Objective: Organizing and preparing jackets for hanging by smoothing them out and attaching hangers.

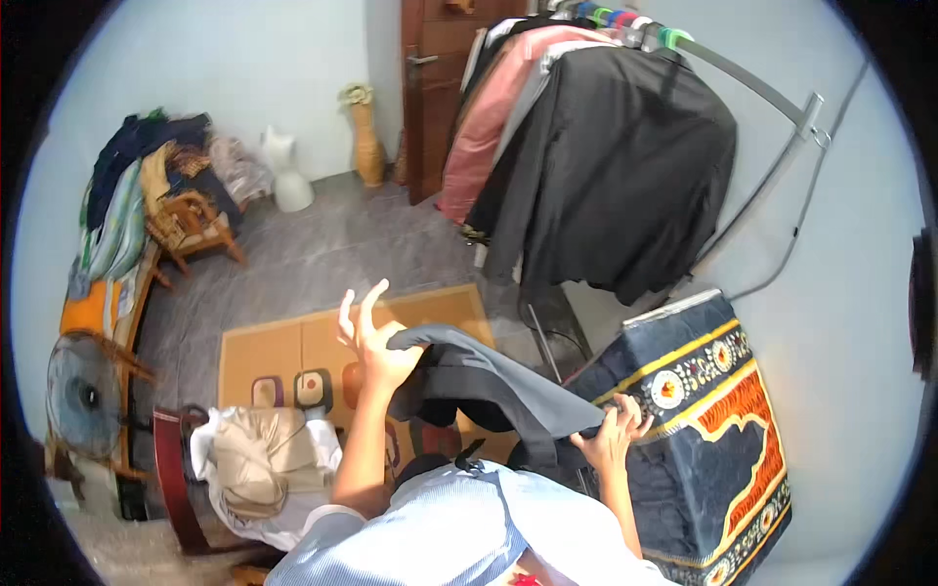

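Observation:
A dark grey garment (498,381) is stretched between my two hands in front of my body, sagging in a loop on its left part. I cannot tell which kind of garment it is. My left hand (379,354) holds its upper left end near the thumb, with two fingers raised off the cloth. My right hand (614,432) grips its lower right end, fingers bent around the edge. That hand is close to a dark patterned cloth (699,439) with orange and yellow bands, draped over a board-like surface on the right.
A rack rail (743,73) carries several hung garments, with a black jacket (630,166) in front. A chair (176,479) with beige and white clothes (264,459) stands at left, near a fan (88,396). A tan mat (293,342) lies on the floor. Clothes (147,186) are heaped at far left.

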`<control>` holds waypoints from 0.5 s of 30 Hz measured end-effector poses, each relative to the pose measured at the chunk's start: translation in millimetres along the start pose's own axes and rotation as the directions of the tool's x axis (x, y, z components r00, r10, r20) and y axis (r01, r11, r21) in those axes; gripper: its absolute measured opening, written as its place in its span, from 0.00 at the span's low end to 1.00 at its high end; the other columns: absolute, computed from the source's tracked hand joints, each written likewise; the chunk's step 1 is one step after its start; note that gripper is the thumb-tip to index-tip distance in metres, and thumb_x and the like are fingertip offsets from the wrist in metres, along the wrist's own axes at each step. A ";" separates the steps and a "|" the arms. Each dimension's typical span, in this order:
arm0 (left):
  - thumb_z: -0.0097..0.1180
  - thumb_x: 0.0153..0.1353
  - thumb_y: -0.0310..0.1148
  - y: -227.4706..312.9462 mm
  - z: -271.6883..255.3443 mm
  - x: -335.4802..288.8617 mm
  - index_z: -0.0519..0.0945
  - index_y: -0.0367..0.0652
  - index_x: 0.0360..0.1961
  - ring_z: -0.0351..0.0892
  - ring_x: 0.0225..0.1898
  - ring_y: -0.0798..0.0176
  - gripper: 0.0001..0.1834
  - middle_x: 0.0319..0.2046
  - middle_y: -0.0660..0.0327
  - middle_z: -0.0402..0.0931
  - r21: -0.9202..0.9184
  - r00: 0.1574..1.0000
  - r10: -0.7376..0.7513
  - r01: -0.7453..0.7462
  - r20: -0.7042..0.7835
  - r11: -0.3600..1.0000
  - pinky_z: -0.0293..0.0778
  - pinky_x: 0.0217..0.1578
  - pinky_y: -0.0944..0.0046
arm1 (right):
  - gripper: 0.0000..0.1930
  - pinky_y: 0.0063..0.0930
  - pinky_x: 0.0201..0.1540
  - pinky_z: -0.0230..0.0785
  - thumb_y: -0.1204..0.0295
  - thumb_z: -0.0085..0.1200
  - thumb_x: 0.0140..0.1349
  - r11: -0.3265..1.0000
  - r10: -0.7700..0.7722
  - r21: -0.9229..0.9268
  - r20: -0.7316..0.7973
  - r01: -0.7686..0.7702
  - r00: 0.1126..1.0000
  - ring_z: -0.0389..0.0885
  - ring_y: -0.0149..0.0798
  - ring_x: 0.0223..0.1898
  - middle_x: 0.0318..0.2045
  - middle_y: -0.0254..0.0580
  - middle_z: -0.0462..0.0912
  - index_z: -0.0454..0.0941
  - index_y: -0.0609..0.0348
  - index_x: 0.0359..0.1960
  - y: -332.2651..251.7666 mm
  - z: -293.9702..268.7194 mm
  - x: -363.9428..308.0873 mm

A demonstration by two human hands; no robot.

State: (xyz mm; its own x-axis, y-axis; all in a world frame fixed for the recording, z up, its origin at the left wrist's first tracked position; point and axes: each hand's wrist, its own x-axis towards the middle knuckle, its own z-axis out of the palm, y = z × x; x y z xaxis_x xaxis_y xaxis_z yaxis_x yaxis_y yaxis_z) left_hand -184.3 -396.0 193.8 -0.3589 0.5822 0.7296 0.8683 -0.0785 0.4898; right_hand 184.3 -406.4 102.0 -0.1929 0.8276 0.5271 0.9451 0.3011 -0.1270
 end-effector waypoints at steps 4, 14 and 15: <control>0.71 0.27 0.36 22.3 26.4 17.1 0.78 0.49 0.10 0.45 0.66 0.44 0.11 0.60 0.66 0.66 -0.065 0.993 0.111 -0.110 0.027 0.992 0.36 0.62 0.34 | 0.29 0.62 0.62 0.28 0.66 0.71 0.22 0.976 0.186 -0.111 -0.031 -0.188 0.982 0.55 0.48 0.62 0.55 0.36 0.65 0.74 0.49 0.34 9.3 -14.9 -18.4; 0.68 0.34 0.44 66.7 46.2 69.4 0.79 0.49 0.10 0.43 0.67 0.38 0.13 0.62 0.54 0.63 -0.358 0.889 0.441 -0.455 -0.126 0.815 0.34 0.61 0.34 | 0.12 0.60 0.62 0.28 0.66 0.66 0.29 0.684 0.563 -0.246 -0.420 -0.686 0.712 0.58 0.46 0.60 0.50 0.26 0.72 0.77 0.44 0.19 -17.3 -64.1 -62.5; 0.67 0.35 0.45 71.0 46.6 71.3 0.79 0.50 0.10 0.44 0.67 0.37 0.13 0.61 0.53 0.64 -0.363 0.880 0.459 -0.469 -0.119 0.805 0.35 0.61 0.37 | 0.15 0.60 0.62 0.29 0.66 0.67 0.26 0.663 0.590 -0.253 -0.404 -0.705 0.699 0.57 0.45 0.61 0.50 0.25 0.72 0.77 0.43 0.21 -23.7 -59.4 -72.4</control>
State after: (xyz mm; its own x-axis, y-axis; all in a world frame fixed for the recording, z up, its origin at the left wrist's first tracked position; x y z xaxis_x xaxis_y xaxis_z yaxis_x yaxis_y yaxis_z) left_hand -132.3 -322.4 258.4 0.0419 0.3806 0.9238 0.7429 -0.6301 0.2259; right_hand 191.5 -501.6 116.7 0.5290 0.5652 0.6330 0.8289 -0.5038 -0.2430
